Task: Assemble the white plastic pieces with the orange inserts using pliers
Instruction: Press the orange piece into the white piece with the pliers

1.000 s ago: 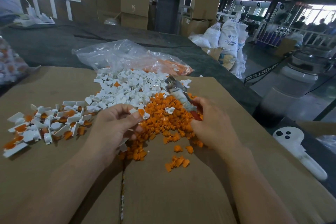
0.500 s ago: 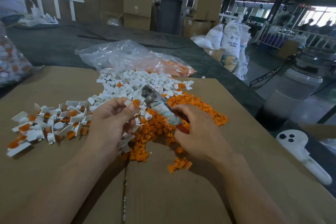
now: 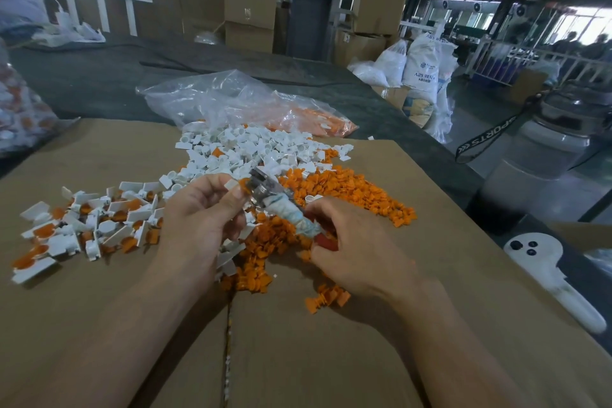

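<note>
Cardboard worktop (image 3: 331,358), orange inserts (image 3: 347,189), stacked boxes (image 3: 250,7)

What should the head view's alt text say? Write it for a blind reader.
A person's left hand pinches a white plastic piece with an orange insert while the right hand holds tape-wrapped pliers against it. Loose white pieces, orange inserts and finished assemblies lie heaped on cardboard.
</note>
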### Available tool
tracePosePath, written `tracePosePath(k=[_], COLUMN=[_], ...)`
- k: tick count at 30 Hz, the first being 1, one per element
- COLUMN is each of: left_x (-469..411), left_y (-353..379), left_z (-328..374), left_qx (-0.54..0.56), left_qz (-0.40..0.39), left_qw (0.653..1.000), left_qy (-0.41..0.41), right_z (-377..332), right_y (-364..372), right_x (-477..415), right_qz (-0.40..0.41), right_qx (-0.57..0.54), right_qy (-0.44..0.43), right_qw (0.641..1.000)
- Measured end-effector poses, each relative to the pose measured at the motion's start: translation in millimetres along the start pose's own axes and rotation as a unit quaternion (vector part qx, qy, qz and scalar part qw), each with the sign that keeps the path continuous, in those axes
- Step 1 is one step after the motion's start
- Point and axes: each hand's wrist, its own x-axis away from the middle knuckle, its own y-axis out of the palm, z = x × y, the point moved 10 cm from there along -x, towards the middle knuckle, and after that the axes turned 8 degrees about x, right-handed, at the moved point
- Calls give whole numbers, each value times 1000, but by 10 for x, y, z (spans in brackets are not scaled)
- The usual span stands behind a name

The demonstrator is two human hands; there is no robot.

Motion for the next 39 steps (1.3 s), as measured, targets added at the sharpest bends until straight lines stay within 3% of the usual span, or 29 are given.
tracePosePath(k=[31,36,39], left_x=[62,53,48], left_y=[-32,-24,-19], left_z=[-12,-38,-97], left_qx=[-28,-12,19], left_qz=[26,28,28], left_qw=[999,999,998], left_qy=[-11,-31,-61], right_z=[-89,-75,91], right_y=[15,-24,-123], right_x=[-30,-46,-54], right_qz=[22,55,96], right_qx=[11,22,36], right_qy=[-11,-18,19], right_qw=[1000,998,995])
